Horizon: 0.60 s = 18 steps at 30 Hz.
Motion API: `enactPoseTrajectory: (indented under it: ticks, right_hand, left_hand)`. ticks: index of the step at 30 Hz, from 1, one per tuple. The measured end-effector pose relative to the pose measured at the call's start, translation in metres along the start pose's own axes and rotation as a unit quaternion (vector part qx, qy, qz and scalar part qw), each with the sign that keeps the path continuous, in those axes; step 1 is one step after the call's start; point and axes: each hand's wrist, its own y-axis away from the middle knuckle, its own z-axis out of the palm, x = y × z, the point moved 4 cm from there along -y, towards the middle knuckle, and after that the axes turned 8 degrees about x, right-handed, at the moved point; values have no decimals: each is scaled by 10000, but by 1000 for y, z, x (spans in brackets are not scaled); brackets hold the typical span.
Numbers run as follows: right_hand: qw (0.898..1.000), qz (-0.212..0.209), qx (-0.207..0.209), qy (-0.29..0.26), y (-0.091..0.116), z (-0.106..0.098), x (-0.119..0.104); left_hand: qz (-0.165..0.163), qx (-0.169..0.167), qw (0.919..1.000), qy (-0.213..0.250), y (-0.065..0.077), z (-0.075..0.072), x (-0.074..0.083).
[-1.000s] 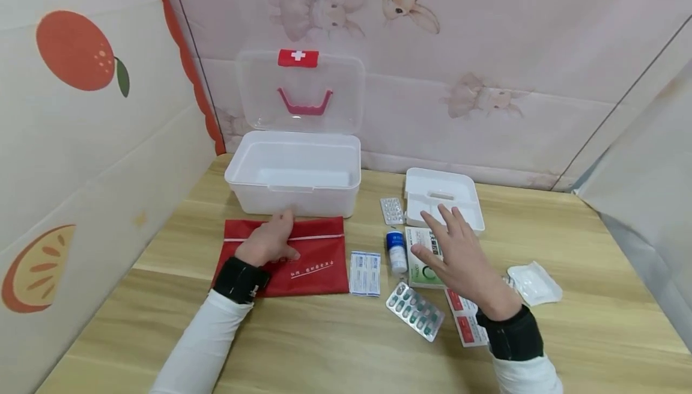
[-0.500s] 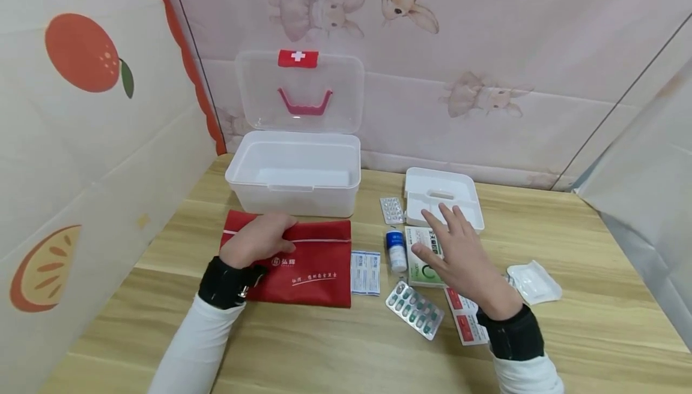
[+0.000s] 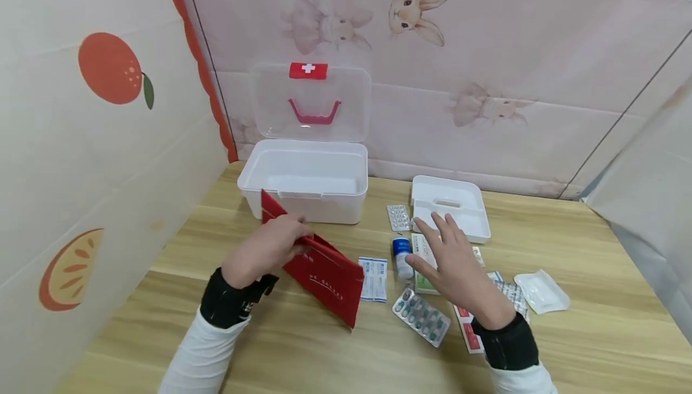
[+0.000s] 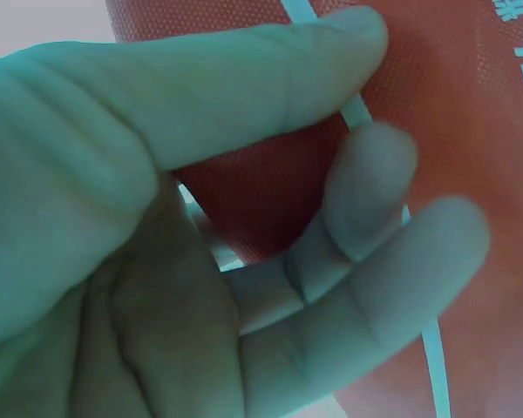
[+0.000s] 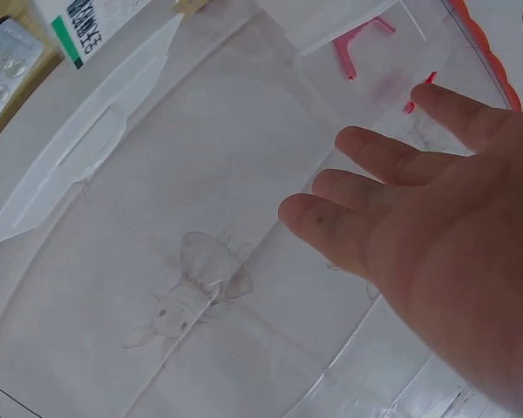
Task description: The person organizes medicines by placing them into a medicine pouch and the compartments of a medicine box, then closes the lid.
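My left hand (image 3: 266,251) grips a red zip pouch (image 3: 331,281) with white print by its upper edge, thumb and fingers bent over it. The pouch is tilted, its left corner up in front of the white first-aid box (image 3: 342,209) and its lower right corner near the table. In the left wrist view the thumb and fingertips lie against the red fabric (image 4: 458,96) beside a pale stripe. My right hand (image 3: 459,274), fingers spread and holding nothing, hovers over a green-and-white medicine box (image 3: 424,248), hiding part of it.
The box's clear lid (image 3: 346,103) stands raised against the back cloth. Around my right hand lie a white tray (image 3: 470,217), a blue-capped bottle (image 3: 402,259), a capsule blister pack (image 3: 423,317), a small blister pack (image 3: 398,218), blue-and-white packets (image 3: 373,278) and a clear plastic tray (image 3: 542,292).
My left hand has gripped the pouch and lifted it off the table, turning it from flat to slanted. The right hand stays spread in nearly the same place. The head view has shifted slightly.
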Motion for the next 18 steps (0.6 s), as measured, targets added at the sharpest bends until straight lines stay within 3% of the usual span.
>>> enactPoseTrajectory:
  ticks: [9,18]
  right_hand:
    - [9992,-291,183,-181,-1,2,-8]
    - [9894,-1235,379,-667,-9,8,-44]
  left_hand:
    - [387,120,9986,349,-1,3,13]
    - [973,298,9929,616,4,-3,21]
